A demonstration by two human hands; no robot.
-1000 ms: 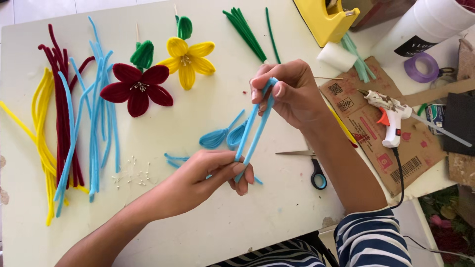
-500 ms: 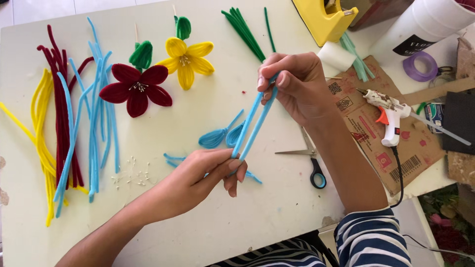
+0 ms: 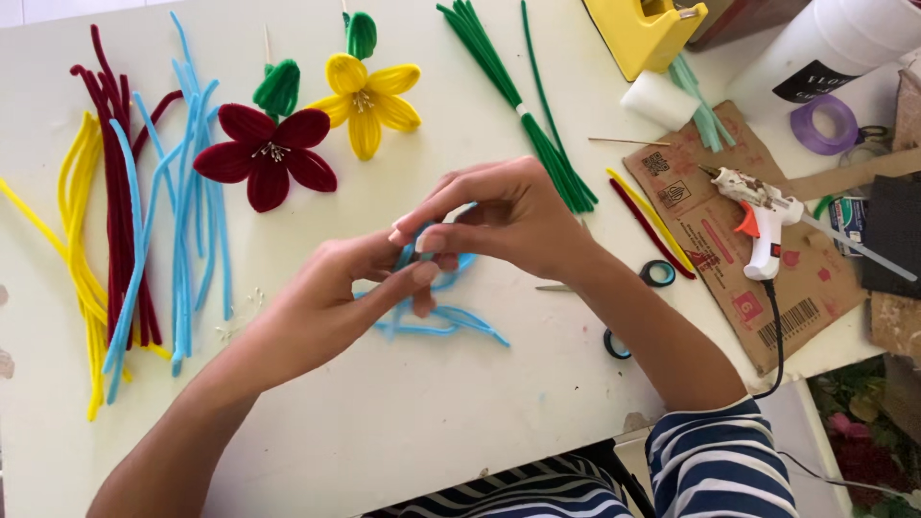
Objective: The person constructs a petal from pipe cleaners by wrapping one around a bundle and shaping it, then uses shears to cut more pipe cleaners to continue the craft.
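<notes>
Both hands meet over the middle of the white table point(image 3: 403, 422). My left hand point(image 3: 336, 297) and my right hand point(image 3: 499, 216) pinch a light blue pipe cleaner point(image 3: 413, 254) between their fingertips, bent close between them and mostly hidden by the fingers. Just under the hands lie light blue pipe-cleaner petals point(image 3: 451, 321). A dark red pipe-cleaner flower point(image 3: 264, 153) and a yellow one point(image 3: 366, 96) lie at the back, each with a green bud.
Loose yellow, dark red and blue pipe cleaners point(image 3: 134, 211) lie at the left, green ones point(image 3: 523, 101) at the back. Scissors point(image 3: 638, 288) rest by my right forearm. A glue gun point(image 3: 763, 216) sits on cardboard point(image 3: 815, 288) at the right, near a yellow tape dispenser point(image 3: 652, 29).
My right hand has come down and left to meet my left hand. The blue pipe cleaner, stretched straight between them before, is now folded up short between the fingertips.
</notes>
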